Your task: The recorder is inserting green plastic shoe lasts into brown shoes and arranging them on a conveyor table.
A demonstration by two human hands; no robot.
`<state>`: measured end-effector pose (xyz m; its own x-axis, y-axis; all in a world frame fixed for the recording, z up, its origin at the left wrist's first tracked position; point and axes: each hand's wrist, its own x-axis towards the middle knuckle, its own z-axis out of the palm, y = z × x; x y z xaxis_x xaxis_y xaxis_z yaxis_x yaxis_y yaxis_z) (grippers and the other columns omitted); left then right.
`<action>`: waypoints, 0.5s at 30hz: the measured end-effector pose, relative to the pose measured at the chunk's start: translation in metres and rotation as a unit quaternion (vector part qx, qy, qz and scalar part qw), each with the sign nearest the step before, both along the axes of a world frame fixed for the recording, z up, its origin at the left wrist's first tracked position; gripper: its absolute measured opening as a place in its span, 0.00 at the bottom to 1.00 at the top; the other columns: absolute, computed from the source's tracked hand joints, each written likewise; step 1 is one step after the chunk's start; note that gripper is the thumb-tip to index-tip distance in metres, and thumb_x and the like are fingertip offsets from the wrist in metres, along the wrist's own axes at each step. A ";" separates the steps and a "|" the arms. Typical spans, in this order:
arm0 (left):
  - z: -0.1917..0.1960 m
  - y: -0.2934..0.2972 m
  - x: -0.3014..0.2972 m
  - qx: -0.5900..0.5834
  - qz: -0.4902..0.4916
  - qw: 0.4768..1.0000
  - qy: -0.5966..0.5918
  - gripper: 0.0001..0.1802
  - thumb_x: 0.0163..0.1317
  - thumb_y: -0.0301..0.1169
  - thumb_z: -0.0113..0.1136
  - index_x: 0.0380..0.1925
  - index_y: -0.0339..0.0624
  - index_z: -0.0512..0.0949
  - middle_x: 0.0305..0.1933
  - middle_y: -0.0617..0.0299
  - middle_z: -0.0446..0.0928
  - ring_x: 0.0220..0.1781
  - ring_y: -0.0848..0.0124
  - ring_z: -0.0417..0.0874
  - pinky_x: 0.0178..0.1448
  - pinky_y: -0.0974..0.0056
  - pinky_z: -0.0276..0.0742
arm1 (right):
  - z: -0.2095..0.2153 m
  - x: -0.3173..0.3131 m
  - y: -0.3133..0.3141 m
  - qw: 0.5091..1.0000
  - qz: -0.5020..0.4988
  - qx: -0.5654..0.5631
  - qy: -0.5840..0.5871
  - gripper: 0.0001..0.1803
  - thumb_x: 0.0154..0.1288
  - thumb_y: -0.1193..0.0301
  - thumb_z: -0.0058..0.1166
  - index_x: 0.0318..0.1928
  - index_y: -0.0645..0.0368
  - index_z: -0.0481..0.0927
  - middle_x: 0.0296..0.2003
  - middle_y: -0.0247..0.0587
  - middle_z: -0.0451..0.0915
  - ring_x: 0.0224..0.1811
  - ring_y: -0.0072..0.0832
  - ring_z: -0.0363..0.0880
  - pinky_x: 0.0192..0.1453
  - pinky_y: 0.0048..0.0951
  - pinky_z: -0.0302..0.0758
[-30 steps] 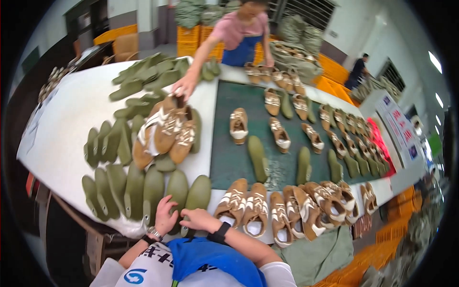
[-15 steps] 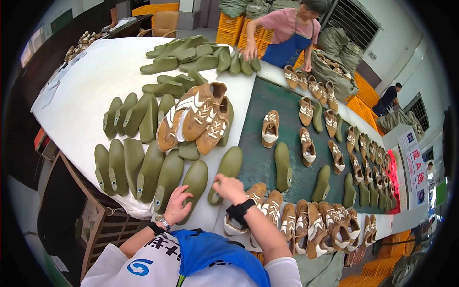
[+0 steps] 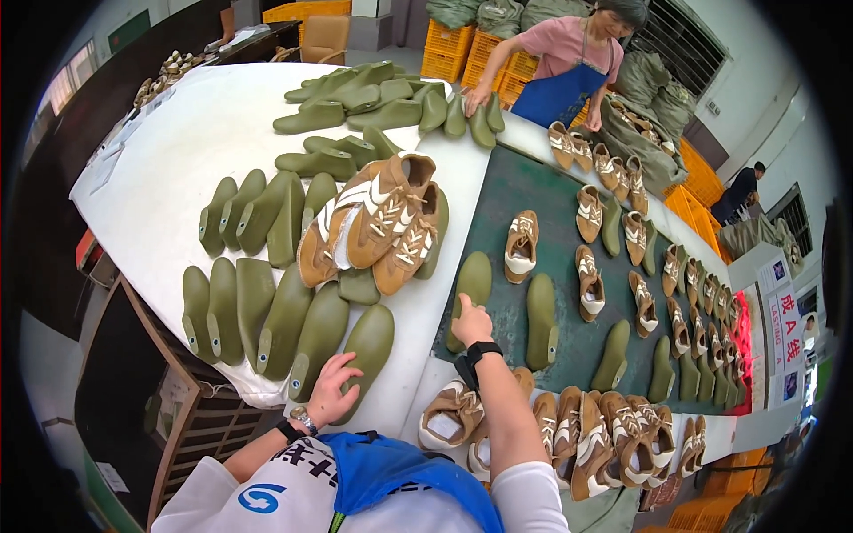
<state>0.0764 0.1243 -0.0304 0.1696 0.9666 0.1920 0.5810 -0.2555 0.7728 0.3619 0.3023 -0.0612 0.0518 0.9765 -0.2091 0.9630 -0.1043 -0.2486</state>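
Note:
My right hand grips the lower end of a green shoe last, which points away from me at the left edge of the dark green conveyor belt. My left hand has its fingers closed round the near part of another green shoe last on the white table. Several more lasts lie in a row to its left. Beyond them, brown-and-white sneakers are heaped on top of lasts. On the belt, a sneaker and a last sit just right of my right hand.
More sneakers crowd the near ledge below the belt. Further rows of lasts and sneakers run toward the right end. Across the table, a co-worker in a blue apron touches a last. Orange crates are stacked behind.
My right hand has carried a last from the white table rightward and away, onto the belt's edge. My left hand stays at its last. The co-worker's last has shifted toward me.

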 end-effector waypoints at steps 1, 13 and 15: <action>0.000 0.000 0.000 0.004 0.001 1.000 -0.001 0.14 0.47 0.26 0.59 0.38 0.42 0.77 0.59 0.49 0.68 0.63 0.50 0.64 0.66 0.54 0.60 | 0.001 -0.002 -0.002 1.000 -0.001 -0.003 0.001 0.34 0.54 0.68 0.53 0.63 0.42 0.60 0.43 0.62 0.73 0.43 0.48 0.78 0.45 0.40 0.76; 0.001 0.001 0.001 0.005 -0.007 1.000 -0.002 0.15 0.46 0.23 0.59 0.37 0.40 0.76 0.59 0.48 0.67 0.63 0.51 0.64 0.66 0.55 0.60 | 0.003 -0.002 -0.001 0.999 -0.006 -0.007 0.043 0.31 0.54 0.71 0.52 0.61 0.45 0.63 0.44 0.61 0.73 0.44 0.49 0.77 0.47 0.41 0.76; 0.002 0.001 0.001 0.005 -0.008 1.000 -0.002 0.14 0.46 0.23 0.59 0.37 0.40 0.76 0.59 0.47 0.67 0.63 0.51 0.64 0.66 0.55 0.60 | 0.001 -0.002 -0.001 0.999 -0.011 -0.006 0.045 0.32 0.54 0.71 0.51 0.61 0.43 0.62 0.46 0.61 0.72 0.44 0.50 0.77 0.47 0.41 0.76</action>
<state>0.0775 0.1249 -0.0285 0.1832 0.9618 0.2034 0.5736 -0.2726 0.7725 0.3602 0.3012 -0.0599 0.0527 0.9726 -0.2264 0.9342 -0.1281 -0.3329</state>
